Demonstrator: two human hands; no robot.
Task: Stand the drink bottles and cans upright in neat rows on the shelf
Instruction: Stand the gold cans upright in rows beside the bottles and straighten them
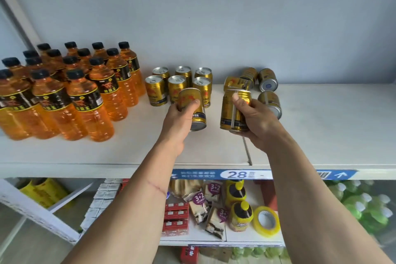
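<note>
On the white shelf, several orange drink bottles with black caps stand upright in rows at the left. Several gold cans stand upright in two rows in the middle. My left hand grips one gold can just in front of those rows, tilted and lifted off the shelf. My right hand grips another gold can, roughly upright, above the shelf. Behind and right of it, several gold cans lie on their sides.
The shelf's right part is bare white board, with a seam running front to back. A blue price strip runs along the front edge. The lower shelf holds snack packets, yellow bottles, a yellow tape roll and green bottles.
</note>
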